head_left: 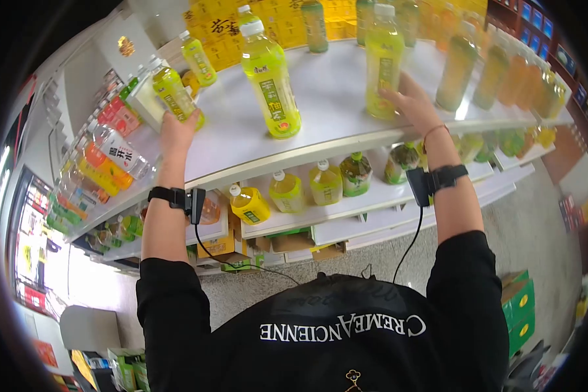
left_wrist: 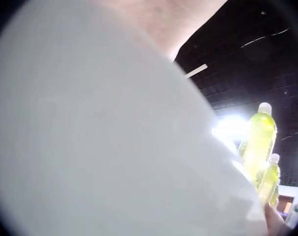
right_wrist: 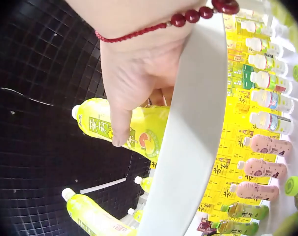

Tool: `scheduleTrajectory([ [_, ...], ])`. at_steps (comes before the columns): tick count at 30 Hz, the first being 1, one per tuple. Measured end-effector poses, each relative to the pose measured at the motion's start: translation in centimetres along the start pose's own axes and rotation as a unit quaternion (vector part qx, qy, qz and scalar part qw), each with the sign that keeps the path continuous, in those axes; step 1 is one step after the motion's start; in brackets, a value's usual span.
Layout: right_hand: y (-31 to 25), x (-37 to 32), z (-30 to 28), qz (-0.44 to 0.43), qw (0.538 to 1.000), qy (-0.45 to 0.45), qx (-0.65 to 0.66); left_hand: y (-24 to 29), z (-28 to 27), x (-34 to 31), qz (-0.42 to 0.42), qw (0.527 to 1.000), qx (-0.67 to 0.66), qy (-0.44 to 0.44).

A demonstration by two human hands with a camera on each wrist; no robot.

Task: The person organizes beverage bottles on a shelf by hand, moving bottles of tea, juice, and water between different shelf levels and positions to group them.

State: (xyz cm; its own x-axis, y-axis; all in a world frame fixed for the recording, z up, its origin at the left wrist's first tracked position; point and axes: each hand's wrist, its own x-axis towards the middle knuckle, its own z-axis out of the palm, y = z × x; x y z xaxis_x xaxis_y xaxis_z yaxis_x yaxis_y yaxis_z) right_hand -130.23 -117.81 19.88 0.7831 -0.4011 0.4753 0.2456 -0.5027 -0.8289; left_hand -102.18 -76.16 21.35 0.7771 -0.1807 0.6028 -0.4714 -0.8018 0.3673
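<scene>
At the left of the shelf in the head view, my left hand (head_left: 179, 134) grips a yellow-green drink bottle (head_left: 171, 95) near its base, thumb on its right side. My right hand (head_left: 415, 104) holds a similar bottle (head_left: 384, 62) low on its side. The right wrist view shows the thumb (right_wrist: 121, 129) lying across that bottle's label (right_wrist: 99, 125); its base is hidden by the shelf edge. Between the hands stands a third yellow-green bottle (head_left: 271, 88), untouched. In the left wrist view the white shelf (left_wrist: 105, 137) covers most of the picture and hides the left fingers.
Another yellow-green bottle (head_left: 198, 62) stands behind the left one. Beside the left hand are a clear water bottle (head_left: 123, 151) and orange drinks (head_left: 101, 168). Green-tinted bottles (head_left: 457, 75) line the right side. Yellow cartons (head_left: 219, 29) stand behind; a lower shelf (head_left: 346, 204) holds more bottles.
</scene>
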Motion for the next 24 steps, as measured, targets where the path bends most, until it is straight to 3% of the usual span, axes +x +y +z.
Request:
scheduleTrajectory([
  [3, -0.3, -0.2, 0.0, 0.041, 0.999, 0.005, -0.011, -0.7, 0.5, 1.3, 0.003, 0.999, -0.033, 0.037],
  [8, -0.4, -0.2, 0.4, 0.063, 0.996, -0.004, 0.068, -2.7, 1.8, 2.4, -0.048, 0.996, -0.078, -0.019],
  [15, 0.1, -0.1, 0.3, 0.077, 0.992, -0.006, 0.099, -3.2, 2.1, 2.5, -0.067, 0.996, -0.043, -0.027],
  [18, -1.1, -0.5, 0.7, 0.085, 0.992, 0.000, 0.098, -3.5, 2.5, 2.3, -0.058, 0.996, -0.074, -0.010],
  [20, -1.1, -0.6, 0.7, 0.093, 0.990, 0.009, 0.103, -3.7, 2.8, 2.0, -0.095, 0.988, -0.124, -0.012],
  [24, -0.8, -0.4, 0.4, 0.089, 0.993, -0.003, 0.078, -0.5, -1.0, -2.1, -0.128, 0.962, -0.236, -0.041],
])
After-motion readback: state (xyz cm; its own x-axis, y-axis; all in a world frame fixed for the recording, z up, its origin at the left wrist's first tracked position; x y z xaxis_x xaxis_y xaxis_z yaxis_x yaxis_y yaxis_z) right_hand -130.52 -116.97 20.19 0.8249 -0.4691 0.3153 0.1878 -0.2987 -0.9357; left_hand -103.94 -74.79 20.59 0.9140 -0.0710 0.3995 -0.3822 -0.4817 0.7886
